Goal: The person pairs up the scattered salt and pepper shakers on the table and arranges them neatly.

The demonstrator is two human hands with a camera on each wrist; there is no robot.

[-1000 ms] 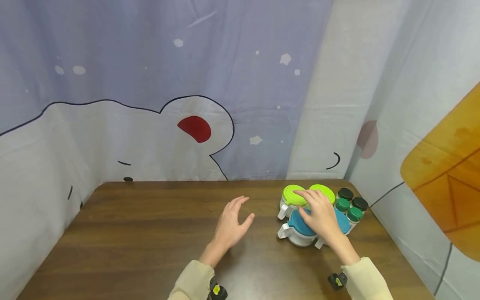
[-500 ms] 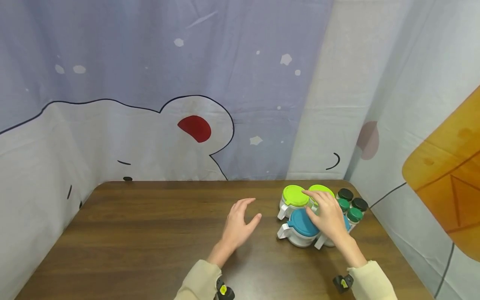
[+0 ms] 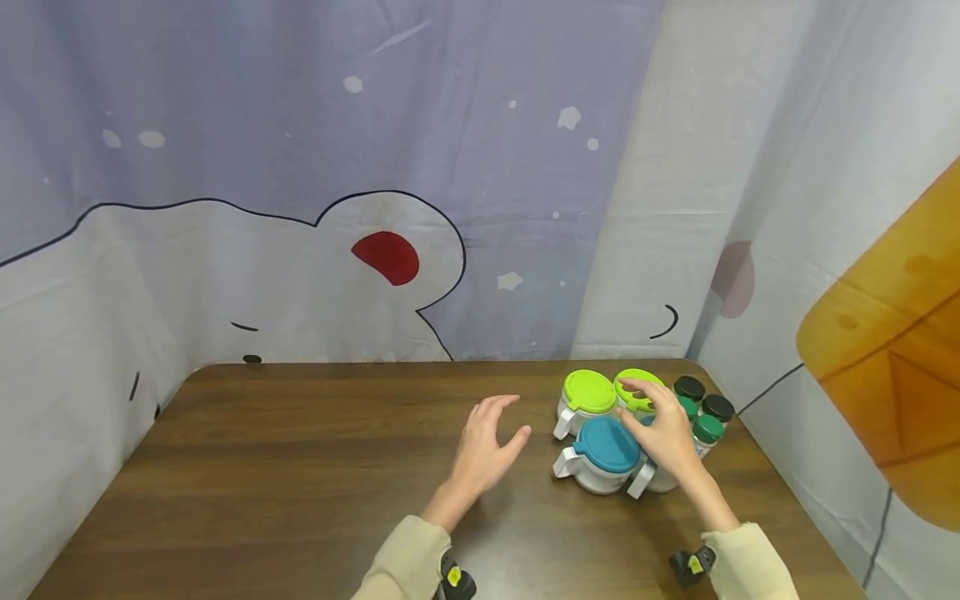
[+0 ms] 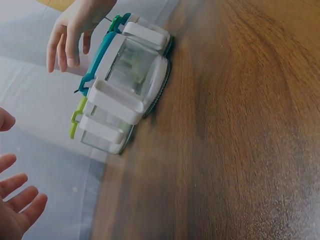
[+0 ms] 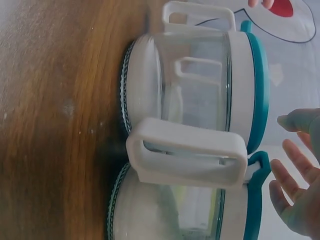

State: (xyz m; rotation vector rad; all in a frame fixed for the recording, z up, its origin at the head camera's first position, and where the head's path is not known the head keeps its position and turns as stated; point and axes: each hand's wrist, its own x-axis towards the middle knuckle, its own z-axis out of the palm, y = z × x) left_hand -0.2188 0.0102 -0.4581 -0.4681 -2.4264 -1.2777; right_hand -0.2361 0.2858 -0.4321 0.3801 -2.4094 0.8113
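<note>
My right hand [image 3: 667, 432] hovers over the right blue-lidded jar [image 5: 170, 210], fingers spread and loosely bent, holding nothing. It hides most of that jar's lid in the head view. Beside it stands the other blue-lidded jar [image 3: 606, 450], a clear glass one with a white handle. Behind them are two jars with lime lids, the left lime-lidded jar [image 3: 588, 393] and the right lime-lidded jar [image 3: 633, 385]. To the left of the jars, my left hand [image 3: 483, 446] is held above the table with thumb and fingers apart, nothing in its grasp.
Several small bottles with dark and green caps, such as a green-capped bottle [image 3: 707, 430], stand close to the jars on the right. The brown wooden table [image 3: 300, 467] meets a printed curtain [image 3: 300, 283] at its back and sides.
My left hand has moved to the right, toward the jars. My right hand has shifted slightly right, uncovering the left blue lid and more of the lime lids. The jars stay in place.
</note>
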